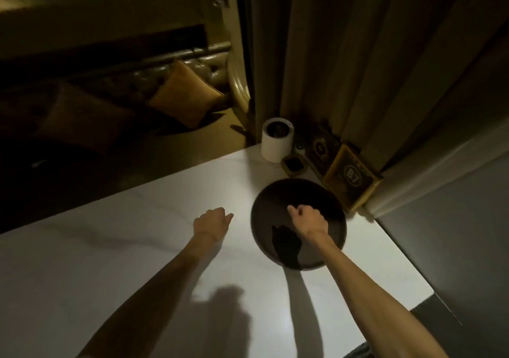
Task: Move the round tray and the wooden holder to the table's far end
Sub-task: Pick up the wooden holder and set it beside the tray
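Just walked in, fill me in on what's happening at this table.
A person is leaning over a white table with both bare arms out. The right hand is loosely curled above the round tray, which lies near the far end beside a wooden holder marked B7 and a white cylinder. The left hand hangs over bare tabletop, holding nothing.

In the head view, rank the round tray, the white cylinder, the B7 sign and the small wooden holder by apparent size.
1. Round tray, clearly largest.
2. B7 sign.
3. White cylinder; close to the sign in apparent size, and it sits farther from the camera, so this order is unsure.
4. Small wooden holder, smallest.
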The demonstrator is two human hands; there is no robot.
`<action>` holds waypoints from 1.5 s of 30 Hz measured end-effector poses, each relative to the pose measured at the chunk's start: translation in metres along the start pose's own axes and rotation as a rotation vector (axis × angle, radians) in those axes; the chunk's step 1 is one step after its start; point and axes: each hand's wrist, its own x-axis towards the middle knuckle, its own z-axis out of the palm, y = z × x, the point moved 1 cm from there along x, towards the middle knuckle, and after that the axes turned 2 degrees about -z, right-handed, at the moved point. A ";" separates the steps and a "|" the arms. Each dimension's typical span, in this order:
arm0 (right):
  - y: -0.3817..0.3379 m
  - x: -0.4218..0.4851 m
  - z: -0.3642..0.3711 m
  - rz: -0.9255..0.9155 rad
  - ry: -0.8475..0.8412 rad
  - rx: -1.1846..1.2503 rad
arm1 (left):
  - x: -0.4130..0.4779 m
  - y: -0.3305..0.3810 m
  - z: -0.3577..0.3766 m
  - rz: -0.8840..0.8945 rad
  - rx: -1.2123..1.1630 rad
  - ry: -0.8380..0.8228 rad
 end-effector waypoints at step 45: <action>-0.331 -0.426 0.445 -0.710 -0.842 -0.192 | -0.445 -0.647 0.064 -0.863 -0.407 0.187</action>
